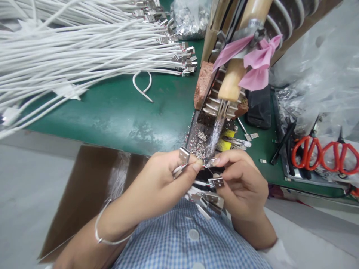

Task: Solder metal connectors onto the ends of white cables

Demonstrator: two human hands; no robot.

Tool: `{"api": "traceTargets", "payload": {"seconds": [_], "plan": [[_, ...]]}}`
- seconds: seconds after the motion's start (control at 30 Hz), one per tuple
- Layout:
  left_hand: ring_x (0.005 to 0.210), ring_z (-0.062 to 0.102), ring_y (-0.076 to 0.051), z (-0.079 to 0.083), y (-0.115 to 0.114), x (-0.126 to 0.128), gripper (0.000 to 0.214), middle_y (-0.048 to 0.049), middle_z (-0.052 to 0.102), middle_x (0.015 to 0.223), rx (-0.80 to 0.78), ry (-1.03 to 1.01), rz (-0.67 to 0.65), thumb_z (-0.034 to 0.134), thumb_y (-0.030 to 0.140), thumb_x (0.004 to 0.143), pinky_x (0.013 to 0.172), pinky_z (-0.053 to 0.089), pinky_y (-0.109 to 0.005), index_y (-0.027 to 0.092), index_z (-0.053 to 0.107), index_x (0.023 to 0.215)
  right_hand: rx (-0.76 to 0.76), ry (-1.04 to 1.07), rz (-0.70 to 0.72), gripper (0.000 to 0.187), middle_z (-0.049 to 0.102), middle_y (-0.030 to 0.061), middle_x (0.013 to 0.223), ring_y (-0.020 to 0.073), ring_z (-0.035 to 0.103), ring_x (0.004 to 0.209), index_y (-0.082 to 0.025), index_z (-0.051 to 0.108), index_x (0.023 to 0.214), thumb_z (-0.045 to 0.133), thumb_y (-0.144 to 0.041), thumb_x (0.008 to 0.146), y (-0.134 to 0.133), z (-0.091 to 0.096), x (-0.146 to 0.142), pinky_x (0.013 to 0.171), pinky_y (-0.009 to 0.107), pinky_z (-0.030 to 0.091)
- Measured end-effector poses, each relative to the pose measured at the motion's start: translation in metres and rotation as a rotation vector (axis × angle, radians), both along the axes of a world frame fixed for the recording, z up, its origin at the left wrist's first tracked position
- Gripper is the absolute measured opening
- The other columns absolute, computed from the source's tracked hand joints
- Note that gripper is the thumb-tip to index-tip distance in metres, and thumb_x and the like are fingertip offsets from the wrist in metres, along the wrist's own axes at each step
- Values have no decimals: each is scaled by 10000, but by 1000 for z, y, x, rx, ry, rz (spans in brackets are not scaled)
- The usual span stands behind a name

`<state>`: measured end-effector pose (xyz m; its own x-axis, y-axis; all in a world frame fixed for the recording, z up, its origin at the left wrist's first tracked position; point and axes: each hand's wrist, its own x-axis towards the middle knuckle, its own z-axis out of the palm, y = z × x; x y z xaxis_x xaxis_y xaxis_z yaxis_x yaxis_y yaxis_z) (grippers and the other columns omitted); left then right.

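Note:
My left hand is closed on white USB cables; one metal USB plug stands up between its fingers. Thumb and forefinger of my right hand pinch a small metal USB connector against the wire end at my left fingertips. Below them a second USB plug on a white cable lies by my right fingers. More plugs hang in a bunch under my hands. Just beyond my fingertips points the bright tip of a soldering iron, its wooden handle tied with pink cloth.
Bundles of white cables with USB plugs cover the back left of the green table. A bag of metal connectors stands behind. At right lie a brick, a yellow sponge, tweezers, a phone and red-handled scissors.

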<state>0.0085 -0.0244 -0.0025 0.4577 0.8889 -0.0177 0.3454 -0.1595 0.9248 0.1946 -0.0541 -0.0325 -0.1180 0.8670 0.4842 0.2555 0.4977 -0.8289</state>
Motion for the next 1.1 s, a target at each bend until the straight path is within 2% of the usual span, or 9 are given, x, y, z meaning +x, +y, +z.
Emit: {"api": "traceTargets", "payload": {"seconds": [0.3,0.57,0.87,1.1], "plan": [[539,560,-109,-2,0,-2,291,13,649,620,1,20,-12,492,208,963,479,387,-210,148,647,723,29,-41,-12,173,625,15,976,150,626,895,-201,563,786,613,-37,765,-1,0,0,765,292,554],[496,476,-91,-6,-2,-2,310,52,539,549,-94,65,-16,490,252,964,460,347,-208,153,632,707,94,-123,15,203,636,27,944,188,651,880,-225,534,796,564,-30,750,-3,-5,3,739,344,577],[548,451,-89,-8,-4,-3,306,48,503,588,-45,13,-54,464,222,982,493,366,-190,158,594,712,65,-63,-51,186,641,34,936,195,650,859,-218,590,830,620,-47,764,-6,-9,-2,718,349,573],[530,448,-77,-3,-6,1,320,46,509,588,-7,-5,-47,456,190,984,488,362,-188,151,583,693,53,-37,-86,193,623,26,943,192,650,874,-227,597,837,646,-48,784,-6,-7,-6,721,340,563]]}}
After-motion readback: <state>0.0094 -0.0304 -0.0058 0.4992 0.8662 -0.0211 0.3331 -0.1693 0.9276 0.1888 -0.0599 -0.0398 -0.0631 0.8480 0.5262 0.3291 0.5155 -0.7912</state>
